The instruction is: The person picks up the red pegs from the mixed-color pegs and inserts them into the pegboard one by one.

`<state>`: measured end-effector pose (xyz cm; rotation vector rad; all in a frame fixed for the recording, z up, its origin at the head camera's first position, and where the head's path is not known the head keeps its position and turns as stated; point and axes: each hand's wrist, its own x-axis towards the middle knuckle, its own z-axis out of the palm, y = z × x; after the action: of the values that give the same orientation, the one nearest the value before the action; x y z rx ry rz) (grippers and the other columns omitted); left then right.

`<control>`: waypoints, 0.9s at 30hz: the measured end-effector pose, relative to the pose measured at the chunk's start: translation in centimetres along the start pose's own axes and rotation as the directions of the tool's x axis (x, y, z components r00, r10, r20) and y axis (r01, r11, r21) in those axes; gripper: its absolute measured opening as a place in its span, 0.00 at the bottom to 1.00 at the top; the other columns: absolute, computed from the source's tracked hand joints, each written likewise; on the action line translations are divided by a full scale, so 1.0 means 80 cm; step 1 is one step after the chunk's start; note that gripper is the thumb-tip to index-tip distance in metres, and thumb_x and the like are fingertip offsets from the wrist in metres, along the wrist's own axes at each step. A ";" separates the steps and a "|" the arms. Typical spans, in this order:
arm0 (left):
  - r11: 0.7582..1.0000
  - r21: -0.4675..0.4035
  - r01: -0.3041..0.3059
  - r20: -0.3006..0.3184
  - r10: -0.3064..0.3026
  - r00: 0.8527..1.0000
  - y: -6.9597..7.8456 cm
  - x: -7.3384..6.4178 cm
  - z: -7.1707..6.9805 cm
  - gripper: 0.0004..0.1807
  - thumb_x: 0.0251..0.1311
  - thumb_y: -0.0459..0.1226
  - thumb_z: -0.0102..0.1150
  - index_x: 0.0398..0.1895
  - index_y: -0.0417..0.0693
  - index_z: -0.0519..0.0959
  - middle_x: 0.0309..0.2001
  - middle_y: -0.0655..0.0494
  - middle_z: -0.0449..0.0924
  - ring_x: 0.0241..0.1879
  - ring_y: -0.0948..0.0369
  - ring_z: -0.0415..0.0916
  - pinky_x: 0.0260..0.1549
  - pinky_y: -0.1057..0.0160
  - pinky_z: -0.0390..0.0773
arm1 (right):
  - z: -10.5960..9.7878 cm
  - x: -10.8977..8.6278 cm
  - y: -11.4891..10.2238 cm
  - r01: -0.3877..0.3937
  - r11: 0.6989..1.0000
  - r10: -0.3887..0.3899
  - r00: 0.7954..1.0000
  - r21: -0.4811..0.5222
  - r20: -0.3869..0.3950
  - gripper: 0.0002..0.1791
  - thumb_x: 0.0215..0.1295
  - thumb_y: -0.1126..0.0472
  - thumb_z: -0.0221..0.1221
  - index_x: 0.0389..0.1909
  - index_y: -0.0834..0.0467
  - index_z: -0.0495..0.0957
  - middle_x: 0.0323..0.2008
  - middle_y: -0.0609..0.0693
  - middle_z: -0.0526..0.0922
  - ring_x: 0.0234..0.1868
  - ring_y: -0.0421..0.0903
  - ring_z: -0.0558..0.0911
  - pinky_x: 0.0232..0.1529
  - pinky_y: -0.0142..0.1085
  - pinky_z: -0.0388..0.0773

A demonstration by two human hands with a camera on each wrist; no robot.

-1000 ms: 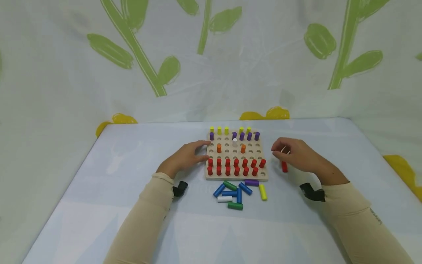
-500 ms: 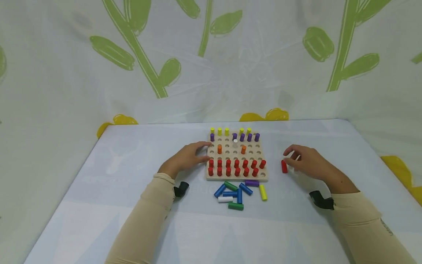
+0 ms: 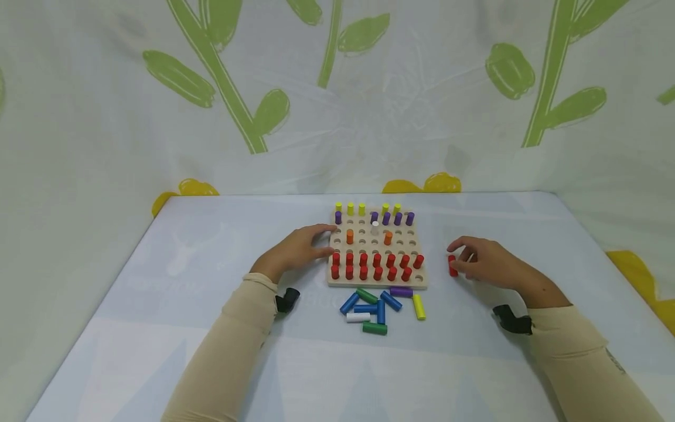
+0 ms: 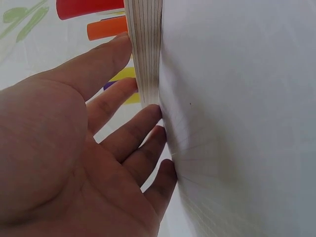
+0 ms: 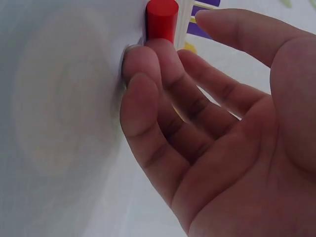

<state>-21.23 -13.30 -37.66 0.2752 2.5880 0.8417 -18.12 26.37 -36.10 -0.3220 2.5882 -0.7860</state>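
Note:
My left hand (image 3: 297, 249) rests at the left side of a wooden pegboard (image 3: 422, 280). Its thumb and index fingertip meet the board's layered edge (image 4: 146, 49), and the other fingers are stretched out. To the right of the board a single red peg (image 3: 452, 266) lies on the table. My right hand (image 3: 490, 261) is right beside that peg, with bent fingers and a raised thumb. In the right wrist view the red peg (image 5: 162, 19) is just beyond the fingertips, and the thumb stands apart from it.
Red pegs (image 3: 377, 273) fill most of the board's two near rows. Yellow, purple, orange and white pegs stand farther back. Before the board lie loose blue, green, white, purple and yellow pegs (image 3: 419, 307). Behind the table hangs a leaf-patterned cloth (image 3: 343, 140).
The right hand has drawn back to the right from above the red peg, then shifted slightly left, close to it. The peg stays in place. My left hand keeps still at the board.

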 end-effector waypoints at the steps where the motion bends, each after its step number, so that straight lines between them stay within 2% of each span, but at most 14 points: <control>1: 1.000 -0.001 0.003 -0.001 -0.003 1.000 0.000 0.000 0.000 0.35 0.65 0.50 0.64 0.75 0.68 0.63 0.78 0.54 0.57 0.79 0.52 0.51 0.75 0.45 0.56 | 0.000 0.001 0.000 0.001 1.000 -0.001 1.000 -0.001 0.001 0.21 0.68 0.57 0.61 0.59 0.61 0.73 0.38 0.52 0.83 0.31 0.44 0.80 0.34 0.35 0.80; 12: 1.000 -0.004 0.011 0.004 -0.011 1.000 -0.001 0.001 0.000 0.35 0.65 0.50 0.63 0.75 0.68 0.63 0.78 0.55 0.57 0.79 0.52 0.50 0.75 0.45 0.56 | 0.001 0.005 0.007 0.031 0.999 -0.030 0.999 -0.021 0.014 0.24 0.66 0.58 0.64 0.60 0.62 0.75 0.40 0.53 0.83 0.33 0.43 0.80 0.35 0.34 0.81; 18: 1.000 0.010 0.013 0.006 -0.013 1.000 0.004 0.000 -0.003 0.35 0.66 0.50 0.62 0.75 0.69 0.62 0.79 0.56 0.56 0.79 0.52 0.49 0.75 0.45 0.55 | -0.003 0.002 0.006 0.054 0.998 -0.054 0.999 -0.045 -0.004 0.23 0.64 0.55 0.67 0.56 0.60 0.78 0.38 0.51 0.83 0.36 0.44 0.78 0.34 0.34 0.80; 27: 0.999 0.007 0.033 0.014 -0.033 0.999 0.002 0.002 -0.002 0.35 0.65 0.50 0.63 0.75 0.70 0.63 0.79 0.55 0.55 0.79 0.52 0.49 0.75 0.44 0.55 | 0.002 0.007 0.009 0.012 0.999 -0.012 1.000 -0.038 -0.011 0.23 0.60 0.53 0.70 0.52 0.56 0.75 0.37 0.50 0.82 0.38 0.47 0.76 0.36 0.35 0.78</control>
<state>-21.41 -13.19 -37.51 0.2385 2.5753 0.8164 -18.60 26.69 -36.78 -0.3456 2.6169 -0.7464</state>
